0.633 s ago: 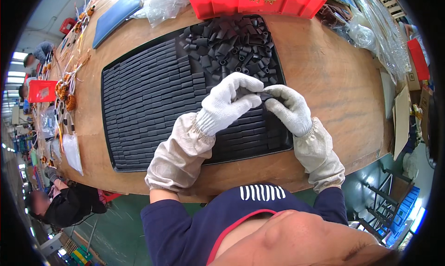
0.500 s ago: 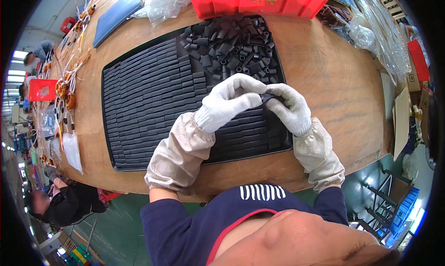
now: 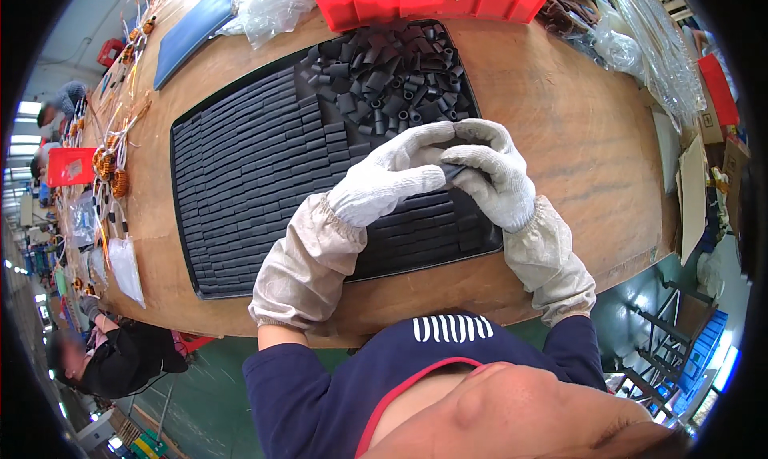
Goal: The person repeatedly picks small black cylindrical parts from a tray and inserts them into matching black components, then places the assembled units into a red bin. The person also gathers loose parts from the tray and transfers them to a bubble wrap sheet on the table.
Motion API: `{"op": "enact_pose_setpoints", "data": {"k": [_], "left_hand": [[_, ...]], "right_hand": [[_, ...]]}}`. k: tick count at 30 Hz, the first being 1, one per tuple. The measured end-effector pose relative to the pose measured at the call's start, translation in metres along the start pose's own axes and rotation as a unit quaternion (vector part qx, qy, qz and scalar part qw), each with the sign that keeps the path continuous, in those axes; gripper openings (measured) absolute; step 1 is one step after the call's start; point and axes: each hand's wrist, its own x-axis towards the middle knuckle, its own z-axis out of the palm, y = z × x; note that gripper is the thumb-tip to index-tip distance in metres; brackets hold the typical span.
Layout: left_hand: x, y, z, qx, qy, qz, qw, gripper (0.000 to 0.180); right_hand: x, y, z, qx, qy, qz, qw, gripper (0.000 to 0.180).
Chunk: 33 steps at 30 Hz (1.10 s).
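Observation:
My left hand (image 3: 386, 180), in a white knit glove, has its thumb and fingers closed on a small black tube piece (image 3: 454, 171). Its fingertips meet those of my gloved right hand (image 3: 500, 179), which curls round the same piece from the other side. Most of the piece is hidden by the fingers. Both hands are above the right part of a black tray (image 3: 182, 243). Rows of short black tubes (image 3: 248, 163) lie packed side by side across the tray. A loose heap of the same tubes (image 3: 392, 71) fills its far right corner.
Behind the tray stands a red plastic bin (image 3: 496, 1), with clear plastic bags (image 3: 268, 15) and a blue folder (image 3: 192, 31) to its left. Wired copper coils (image 3: 104, 167) lie along the left edge. At the right are plastic wrap (image 3: 652, 59) and cardboard (image 3: 692, 211). A co-worker (image 3: 120, 355) sits lower left.
The fingers of my right hand have curled further round the tube piece and lifted slightly. My left hand has shifted a little to the left. The whole view has moved slightly.

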Motion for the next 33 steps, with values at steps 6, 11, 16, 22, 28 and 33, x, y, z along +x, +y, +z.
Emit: {"op": "enact_pose_setpoints", "data": {"k": [6,11,16,22,28,33], "left_hand": [[-0.001,-0.003,0.003,0.069,0.027,-0.002,0.997,0.066],[0.001,-0.011,0.004,0.095,0.046,0.012,0.994,0.065],[-0.001,0.004,0.004,0.271,0.078,0.025,0.959,0.062],[-0.002,0.005,-0.005,0.216,0.080,0.047,0.972,0.050],[-0.003,0.006,-0.004,0.216,0.075,0.034,0.973,0.045],[-0.003,0.007,-0.006,0.215,0.077,0.032,0.973,0.043]], "right_hand": [[0.003,-0.008,0.003,-0.041,-0.004,-0.014,0.999,0.044],[0.008,-0.010,-0.006,-0.079,-0.023,-0.049,0.995,0.041],[0.009,-0.007,-0.042,-0.134,-0.180,0.010,0.974,0.029],[0.000,-0.017,-0.042,-0.269,-0.315,-0.018,0.910,0.029],[-0.003,-0.016,-0.041,-0.236,-0.358,0.005,0.904,0.020],[-0.003,-0.013,-0.037,-0.215,-0.364,0.005,0.906,0.016]]}}
